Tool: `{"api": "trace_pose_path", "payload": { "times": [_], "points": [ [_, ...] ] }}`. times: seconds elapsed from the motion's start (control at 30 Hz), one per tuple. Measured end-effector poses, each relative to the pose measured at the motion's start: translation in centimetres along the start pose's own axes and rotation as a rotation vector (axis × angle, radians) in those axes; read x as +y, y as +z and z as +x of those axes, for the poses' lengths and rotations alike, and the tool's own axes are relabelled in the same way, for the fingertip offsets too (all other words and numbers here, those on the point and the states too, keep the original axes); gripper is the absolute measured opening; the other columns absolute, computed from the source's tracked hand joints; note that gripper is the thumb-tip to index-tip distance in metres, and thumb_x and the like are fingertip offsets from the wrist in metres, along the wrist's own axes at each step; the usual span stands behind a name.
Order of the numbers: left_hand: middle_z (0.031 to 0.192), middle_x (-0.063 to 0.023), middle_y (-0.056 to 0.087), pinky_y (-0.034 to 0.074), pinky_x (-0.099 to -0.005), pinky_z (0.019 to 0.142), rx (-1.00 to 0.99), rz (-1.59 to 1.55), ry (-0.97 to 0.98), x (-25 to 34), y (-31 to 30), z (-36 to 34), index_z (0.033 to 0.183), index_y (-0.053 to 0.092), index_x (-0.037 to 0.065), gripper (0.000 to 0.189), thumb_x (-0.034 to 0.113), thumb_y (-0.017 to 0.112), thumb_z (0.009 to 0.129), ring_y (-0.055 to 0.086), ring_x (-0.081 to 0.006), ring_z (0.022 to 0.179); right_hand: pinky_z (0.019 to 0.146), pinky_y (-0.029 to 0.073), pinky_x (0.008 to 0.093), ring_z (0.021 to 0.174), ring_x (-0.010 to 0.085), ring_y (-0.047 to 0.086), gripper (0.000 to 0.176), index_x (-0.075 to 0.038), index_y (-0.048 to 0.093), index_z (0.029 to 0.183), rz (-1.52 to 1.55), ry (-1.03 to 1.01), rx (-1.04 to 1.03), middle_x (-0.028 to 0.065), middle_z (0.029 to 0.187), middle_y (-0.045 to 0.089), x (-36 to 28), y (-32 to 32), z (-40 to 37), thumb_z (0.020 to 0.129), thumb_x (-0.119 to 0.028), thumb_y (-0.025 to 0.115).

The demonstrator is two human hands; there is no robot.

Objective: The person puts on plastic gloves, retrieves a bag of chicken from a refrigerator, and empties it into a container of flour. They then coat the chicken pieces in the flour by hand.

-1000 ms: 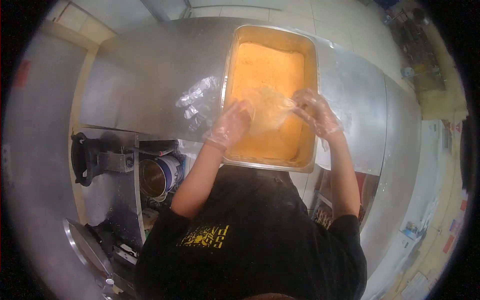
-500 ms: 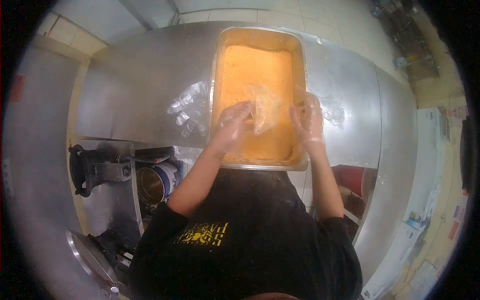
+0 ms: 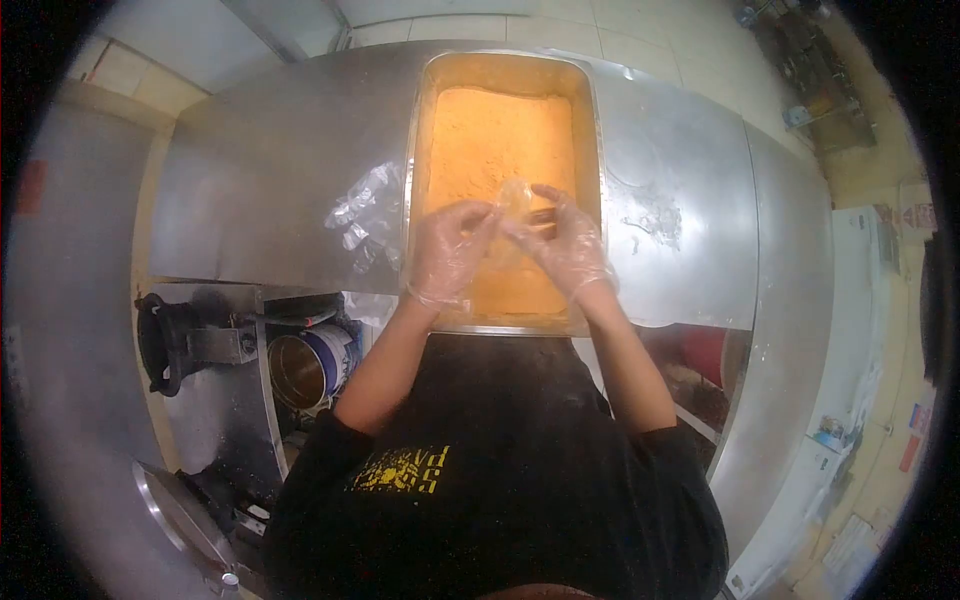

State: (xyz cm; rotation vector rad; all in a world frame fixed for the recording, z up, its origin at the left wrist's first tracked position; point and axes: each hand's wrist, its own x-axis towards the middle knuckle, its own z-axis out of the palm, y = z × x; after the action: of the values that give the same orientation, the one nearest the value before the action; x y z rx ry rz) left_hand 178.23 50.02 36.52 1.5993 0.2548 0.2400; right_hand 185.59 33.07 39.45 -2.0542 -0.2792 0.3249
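Clear plastic film [image 3: 515,197] is held above the orange powder [image 3: 500,130] in a deep steel pan [image 3: 423,150], which is set on the steel bench [image 3: 260,170]. By the left hand [image 3: 445,255], closed narrow, an edge of the film appears to be pinched between thumb and forefinger. The right hand [image 3: 572,250] is half curled, with thumb and fingertips brought to the film's other side; whether it is gripped there cannot be told. Both hands are covered by loose clear gloves.

For good handling, the film is best kept lifted clear of the powder, with only its edge taken between the fingertips and the layers parted gently, since thin plastic may cling to the gloves or tear. Loose cuffs should be kept out of the pan.

Part of the powder is hidden by the hands. The film is blurred and nearly see-through, so whether it is a bag or a glove cannot be made out. Crumpled clear plastic [image 3: 368,215] lies beside the pan, its form also unclear.
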Motion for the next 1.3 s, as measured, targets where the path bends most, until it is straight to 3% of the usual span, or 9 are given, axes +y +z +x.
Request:
{"api": "trace_pose_path", "payload": {
  "times": [0.1,0.33,0.43,0.53,0.63,0.73,1.03,1.23,1.3],
  "points": [
    [0.089,-0.0077,0.072,0.055,-0.029,0.066,0.054,0.113,-0.02,1.8,0.0,-0.2,0.104,0.073,-0.003,0.019,0.012,0.071,0.093,0.067,-0.0127,0.077,0.07,0.057,0.0343,0.073,0.0217,0.071,0.031,0.002,0.072,0.109,0.127,0.22,-0.152,0.0144,0.085,0.074,0.3,0.3,1.0,0.086,-0.019,0.078],
    [0.105,-0.0167,0.069,0.054,-0.0403,0.088,0.303,0.811,0.407,4.6,-0.2,-1.7,0.127,0.059,0.0,0.041,0.005,0.065,0.086,0.069,-0.0277,0.095,0.071,0.056,0.0381,0.075,0.0296,0.072,0.02,0.001,0.074,0.1,-0.129,-0.071,-0.051,0.018,0.088,0.074,1.0,-1.5,1.4,0.088,-0.016,0.074],
    [0.113,-0.0224,0.064,0.052,-0.0424,0.094,-0.048,0.512,0.522,6.1,1.3,-3.5,0.135,0.05,0.0,0.049,-0.001,0.054,0.087,0.066,-0.0321,0.106,0.075,0.056,0.0413,0.079,0.0347,0.071,0.018,0.001,0.074,0.098,-0.276,-0.181,-0.057,0.0208,0.089,0.073,-1.2,-1.0,1.1,0.089,-0.014,0.072],
    [0.121,-0.0274,0.059,0.05,-0.0428,0.098,-0.094,0.354,0.3,-0.1,2.4,-3.1,0.138,0.046,-0.001,0.052,-0.004,0.05,0.086,0.063,-0.0349,0.114,0.077,0.055,0.0439,0.084,0.0374,0.07,0.016,0.0,0.074,0.097,-0.299,-0.256,-0.046,0.0224,0.09,0.071,-1.8,-0.6,0.5,0.089,-0.014,0.07],
    [0.13,-0.025,0.057,0.048,-0.0436,0.101,-0.065,0.333,0.129,-3.3,2.4,-3.1,0.139,0.046,0.0,0.047,-0.003,0.049,0.092,0.06,-0.0343,0.119,0.077,0.055,0.0445,0.086,0.0375,0.069,0.015,-0.001,0.074,0.096,-0.355,-0.345,-0.026,0.0218,0.09,0.071,-2.2,-0.1,-0.6,0.089,-0.013,0.069],
    [0.129,-0.0179,0.06,0.048,-0.0416,0.103,0.268,-0.28,0.045,-6.7,3.6,-1.6,0.141,0.046,0.001,0.04,0.004,0.048,0.101,0.06,-0.0295,0.121,0.076,0.054,0.0452,0.085,0.0373,0.068,0.013,-0.002,0.073,0.096,-0.382,-0.463,-0.068,0.0194,0.09,0.071,-1.6,1.2,-1.8,0.089,-0.012,0.067],
    [0.153,-0.0142,0.046,0.041,-0.0435,0.113,-0.088,-1.023,-0.4,-4.4,2.0,0.0,0.154,0.033,0.005,0.086,0.071,0.03,0.1,0.047,-0.0269,0.137,0.081,0.052,0.045,0.09,0.0385,0.067,0.016,-0.001,0.07,0.098,-0.194,-0.32,-0.207,0.0218,0.097,0.07,-0.2,3.5,-3.6,0.092,-0.014,0.063],
    [0.164,-0.0114,0.03,0.026,-0.0585,0.119,-0.187,-1.034,-0.411,-3.1,1.5,1.5,0.159,0.03,0.02,0.095,0.085,0.025,0.089,0.03,-0.0296,0.148,0.084,0.052,0.044,0.092,0.0377,0.068,0.023,0.003,0.069,0.102,-0.061,-0.235,-0.302,0.0228,0.099,0.07,0.0,3.5,-4.1,0.095,-0.018,0.063],
    [0.167,-0.0142,0.019,0.021,-0.058,0.121,-0.655,-1.439,-0.26,-6.4,1.1,3.0,0.161,0.022,0.017,0.097,0.084,0.026,0.091,0.023,-0.0351,0.15,0.084,0.052,0.0439,0.092,0.0379,0.068,0.024,0.003,0.069,0.103,-0.033,-0.251,-0.311,0.0224,0.099,0.07,0.0,3.6,-4.4,0.096,-0.019,0.063]
  ]
}}
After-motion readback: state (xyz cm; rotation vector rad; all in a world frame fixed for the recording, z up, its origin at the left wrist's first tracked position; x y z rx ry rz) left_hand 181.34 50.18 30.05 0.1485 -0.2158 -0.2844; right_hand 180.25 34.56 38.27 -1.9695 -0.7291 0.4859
